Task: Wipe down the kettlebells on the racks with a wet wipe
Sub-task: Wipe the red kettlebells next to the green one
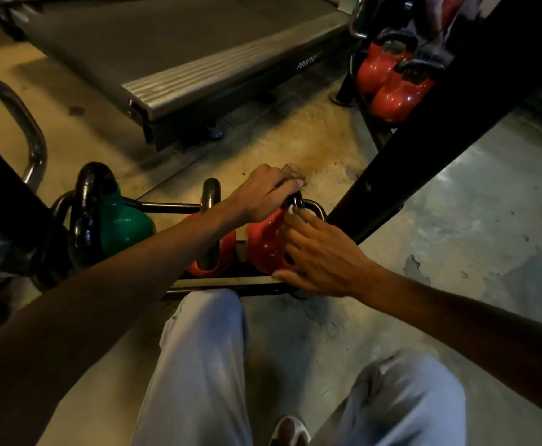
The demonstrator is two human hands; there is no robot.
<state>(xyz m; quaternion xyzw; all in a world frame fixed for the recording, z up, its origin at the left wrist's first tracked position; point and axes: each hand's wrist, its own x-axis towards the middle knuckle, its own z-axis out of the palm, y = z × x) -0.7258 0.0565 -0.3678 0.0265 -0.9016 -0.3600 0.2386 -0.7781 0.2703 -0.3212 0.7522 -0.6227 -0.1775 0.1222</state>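
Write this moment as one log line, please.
left hand: grips handle of red kettlebell | right hand: fingers spread on its side | wipe: barely visible | rack: bottom shelf

low rack [231, 286], three kettlebells [264, 243] on it

the scene is sitting in dim, warm yellowish light, with the concrete floor [475, 201] glowing paler at the right. small highlights are glinting off the glossy red kettlebells [392, 91] at the upper right and off the black handle of the green kettlebell [124, 223]. the rack frame [440, 133] is sinking into near-black shadow. the wide-angle lens is bending straight lines toward the edges, and the grey trouser legs [205, 365] at the bottom are looking soft and blurred.
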